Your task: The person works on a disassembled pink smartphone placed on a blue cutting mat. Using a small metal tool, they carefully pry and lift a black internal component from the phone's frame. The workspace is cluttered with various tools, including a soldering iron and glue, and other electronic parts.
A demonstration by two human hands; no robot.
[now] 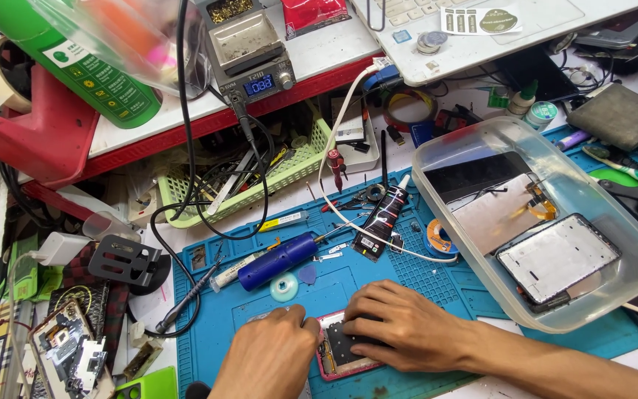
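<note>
One opened phone (345, 353), pink-rimmed, flat on the blue mat (437, 284) at the near edge. Left hand (267, 358) curled, steadying its end; right hand (400, 325) pressing fingertips on the dark inner board. Likely light, stiff, fragile; best held by rim.

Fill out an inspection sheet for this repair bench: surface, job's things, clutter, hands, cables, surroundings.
Surface: blue silicone work mat, crowded.
Job's things: opened pink-framed phone lying flat on the mat, under both hands.
Clutter: blue cylindrical electric screwdriver, black glue tube, green plastic basket of tools, clear plastic tub holding phone screens.
Hands: left hand and right hand both rest on the phone.
Cables: white cable; black cable.
Surroundings: soldering station, white laptop.
</note>
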